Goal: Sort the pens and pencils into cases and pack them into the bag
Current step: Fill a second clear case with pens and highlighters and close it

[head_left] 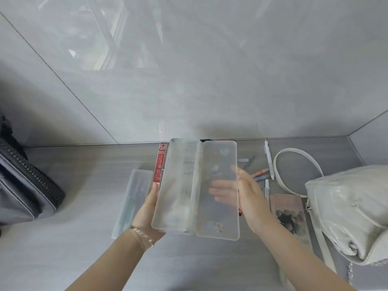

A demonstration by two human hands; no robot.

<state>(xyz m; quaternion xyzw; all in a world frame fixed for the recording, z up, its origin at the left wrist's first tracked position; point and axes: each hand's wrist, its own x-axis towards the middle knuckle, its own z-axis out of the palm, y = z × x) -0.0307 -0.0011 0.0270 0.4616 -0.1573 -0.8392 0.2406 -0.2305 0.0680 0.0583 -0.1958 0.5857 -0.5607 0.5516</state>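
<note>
A translucent plastic pencil case point(197, 187) is lifted above the counter, opened flat like a book. My left hand point(147, 208) grips its left half from below at the near corner. My right hand point(245, 194) holds the right half, its fingers showing through the plastic from behind. A second, closed translucent case point(134, 198) lies on the counter to the left. A red flat pencil pack point(160, 162) lies between the two cases. Several pens and pencils point(265, 171) are scattered on the counter right of the open case. A pale cream shoulder bag point(348, 211) sits at the right.
A dark grey zipped bag point(25, 183) rests at the left edge. A small pinkish card or notebook point(287, 213) lies beside the cream bag, whose strap point(294, 158) loops over the counter. A grey tiled wall point(189, 80) rises right behind the counter.
</note>
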